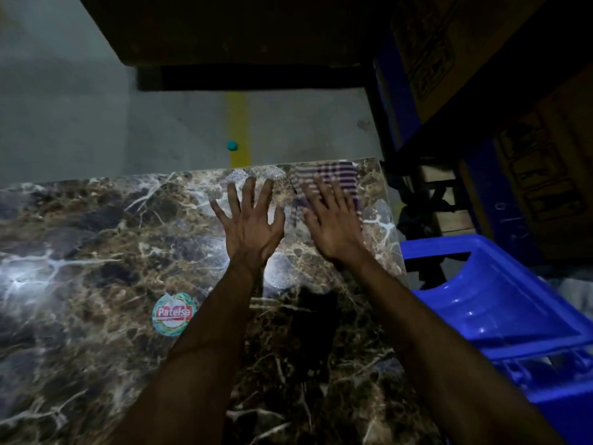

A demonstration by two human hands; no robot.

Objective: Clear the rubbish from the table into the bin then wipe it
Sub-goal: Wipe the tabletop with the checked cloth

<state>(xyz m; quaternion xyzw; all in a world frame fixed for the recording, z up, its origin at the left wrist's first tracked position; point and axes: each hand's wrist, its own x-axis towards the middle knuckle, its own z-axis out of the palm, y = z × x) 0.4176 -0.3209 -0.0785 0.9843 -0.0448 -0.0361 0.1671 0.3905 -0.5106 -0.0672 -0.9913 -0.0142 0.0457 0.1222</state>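
On the marble-patterned table [96, 226], the right hand [333, 223] lies flat with straight fingers on a striped cloth [337, 176] at the far right corner, the cloth blurred and partly hidden beneath it. The left hand [252, 224], fingers spread and holding nothing, sits just left of the cloth. A blue bin [500, 303], cut off at the frame's edge, stands right of the table.

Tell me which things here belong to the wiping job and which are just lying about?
Job: striped cloth under the right hand; marble table; left hand; blue bin.
Lying about: teal cap on the floor; cardboard boxes; Patelsa sticker.
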